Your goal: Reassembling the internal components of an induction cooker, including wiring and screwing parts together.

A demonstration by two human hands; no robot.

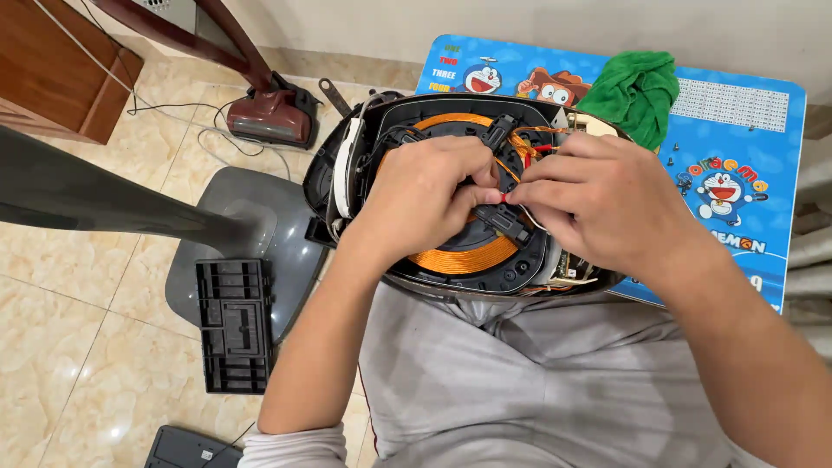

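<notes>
While both hands pinch a small red wire end (503, 198) at the middle of the opened cooker base (459, 186) on the blue cartoon-printed counter (754, 173), left hand (429, 191) and right hand (598, 204) meeting fingertip to fingertip, the thin lead looks limp and fragile, best held by its insulated tip.

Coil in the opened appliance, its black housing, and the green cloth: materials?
Coil: looks like bare copper wire, shiny orange, wound in tight flat rings.
Black housing: probably moulded plastic, matte to semi-gloss, with ribs and clips.
Green cloth: soft fabric, likely terry or microfibre, fuzzy and crumpled.
</notes>
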